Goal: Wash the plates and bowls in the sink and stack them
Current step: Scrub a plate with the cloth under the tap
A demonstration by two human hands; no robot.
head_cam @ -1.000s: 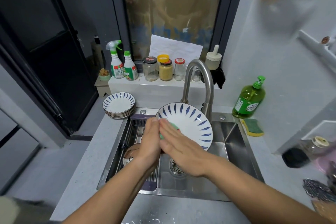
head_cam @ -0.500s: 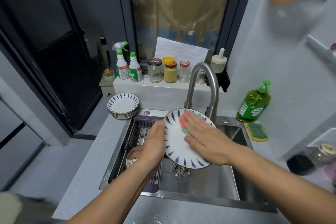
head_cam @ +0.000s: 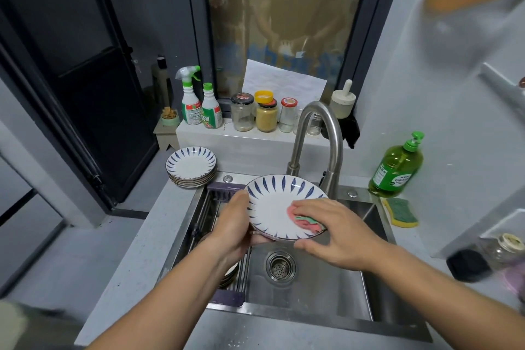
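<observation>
Not much I can actually read on my feed. The green soap bottle [head_cam: 396, 167] has a white-and-green label with rows of print, all too small and blurry. The spray bottle [head_cam: 191, 104] has a red-and-green label, same story. On the capped bottle [head_cam: 210, 112] beside it, what looks like a red "3" sits low on the label — that's it. The black jar lid [head_cam: 242, 98] has red print, illegible. The paper sheet [head_cam: 284, 84] in the window shows faint lines — unreadable.
</observation>
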